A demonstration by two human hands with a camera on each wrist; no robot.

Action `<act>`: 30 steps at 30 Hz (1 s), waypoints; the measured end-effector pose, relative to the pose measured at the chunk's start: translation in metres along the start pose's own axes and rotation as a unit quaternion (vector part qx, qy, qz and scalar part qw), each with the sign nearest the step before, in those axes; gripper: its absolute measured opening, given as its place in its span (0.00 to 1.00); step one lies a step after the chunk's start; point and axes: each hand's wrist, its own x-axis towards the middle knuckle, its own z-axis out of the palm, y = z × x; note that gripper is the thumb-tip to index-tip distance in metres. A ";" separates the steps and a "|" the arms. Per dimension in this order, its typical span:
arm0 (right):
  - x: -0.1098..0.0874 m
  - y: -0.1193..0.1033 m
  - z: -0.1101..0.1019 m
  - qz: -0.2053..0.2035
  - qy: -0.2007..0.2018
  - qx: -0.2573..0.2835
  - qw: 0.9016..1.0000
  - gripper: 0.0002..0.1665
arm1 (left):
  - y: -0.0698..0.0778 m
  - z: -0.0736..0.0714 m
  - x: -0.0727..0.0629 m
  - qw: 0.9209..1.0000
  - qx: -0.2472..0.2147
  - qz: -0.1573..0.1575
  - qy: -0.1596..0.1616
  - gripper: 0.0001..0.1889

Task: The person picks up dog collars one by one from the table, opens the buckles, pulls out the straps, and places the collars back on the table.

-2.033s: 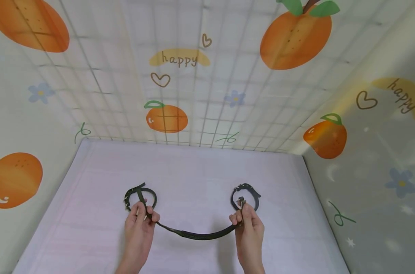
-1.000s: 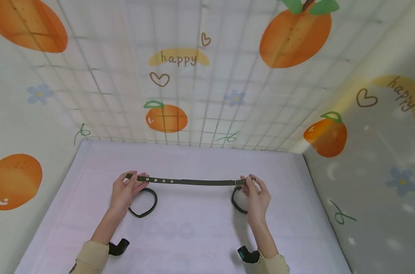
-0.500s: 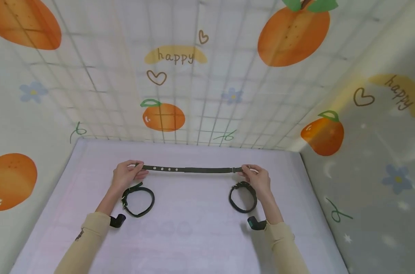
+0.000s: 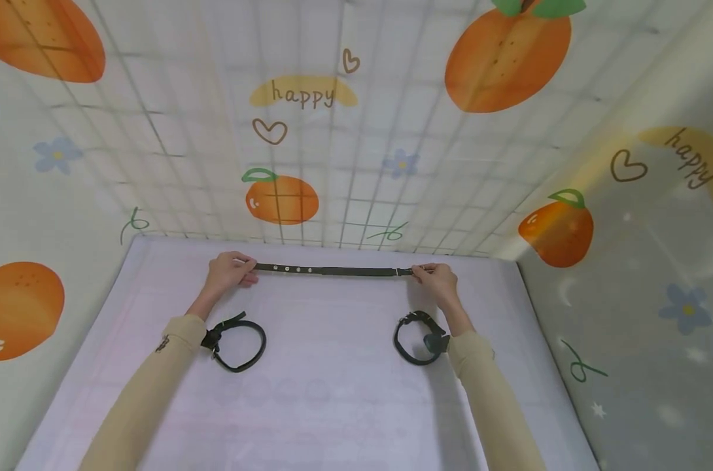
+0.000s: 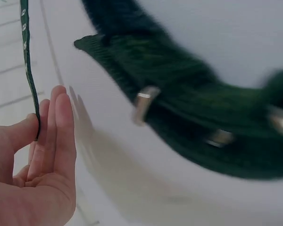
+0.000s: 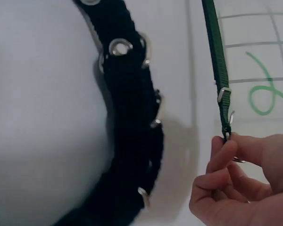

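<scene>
A dark green collar (image 4: 356,271) is stretched straight between the two hands, close over the far part of the table. My left hand (image 4: 229,271) pinches its tip at the end with several metal eyelets; in the left wrist view the thumb presses the strap (image 5: 30,80) against the fingers. At the buckle end, my right hand (image 4: 439,281) pinches the collar between thumb and finger, with the buckle (image 6: 224,94) just beyond the fingertips. Two more collars, each closed into a ring, lie nearer: one on the left (image 4: 263,343), one on the right (image 4: 399,347).
The table (image 4: 333,405) has a pale lilac cover. A white wire grid behind a printed curtain (image 4: 333,150) rises at its far edge, and printed curtains flank both sides. Dark wrist cameras (image 4: 211,338) partly overlap the ringed collars in the head view.
Both hands have carried the collar away from the body toward the table's far edge. It was slack and sagging two seconds ago and is now taut. The ringed collars have stayed put.
</scene>
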 end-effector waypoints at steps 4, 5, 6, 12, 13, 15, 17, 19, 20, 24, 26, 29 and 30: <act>0.009 0.005 0.009 -0.010 0.018 -0.017 1.000 0.28 | 0.000 0.001 0.013 1.000 0.015 0.005 0.007 0.20; 0.010 0.007 0.012 -0.014 0.022 -0.024 0.999 0.27 | -0.001 0.001 0.016 1.000 0.018 0.004 0.009 0.20; 0.011 0.008 0.014 -0.018 0.027 -0.029 0.999 0.27 | -0.002 0.002 0.018 1.000 0.022 0.005 0.011 0.20; 0.014 0.007 0.026 -0.057 0.053 -0.059 0.995 0.26 | -0.009 0.006 0.026 0.996 0.075 0.009 0.046 0.17; 0.013 0.006 0.027 -0.062 0.054 -0.066 0.994 0.25 | -0.010 0.007 0.026 0.995 0.084 0.011 0.054 0.17; 0.013 0.005 0.028 -0.068 0.053 -0.076 0.993 0.24 | -0.010 0.009 0.026 0.992 0.105 0.020 0.066 0.16; 0.013 0.005 0.029 -0.072 0.049 -0.088 0.992 0.23 | -0.013 0.012 0.026 0.989 0.126 0.027 0.073 0.16; 0.014 0.006 0.029 -0.077 0.046 -0.097 0.991 0.22 | -0.014 0.013 0.026 0.985 0.146 0.035 0.080 0.15; 0.015 0.006 0.030 -0.078 0.045 -0.098 0.991 0.21 | -0.014 0.013 0.026 0.984 0.153 0.037 0.083 0.15; 0.017 0.010 0.031 -0.079 0.042 -0.105 0.990 0.21 | -0.015 0.014 0.024 0.984 0.148 0.029 0.095 0.17; 0.017 0.010 0.032 -0.072 0.041 -0.102 0.991 0.21 | -0.013 0.015 0.022 0.984 0.146 0.023 0.100 0.18; 0.016 0.009 0.032 -0.054 0.045 -0.088 0.994 0.23 | -0.011 0.015 0.019 0.984 0.144 0.027 0.105 0.19; 0.015 0.009 0.032 -0.047 0.046 -0.083 0.994 0.23 | -0.010 0.015 0.017 0.983 0.145 0.032 0.107 0.19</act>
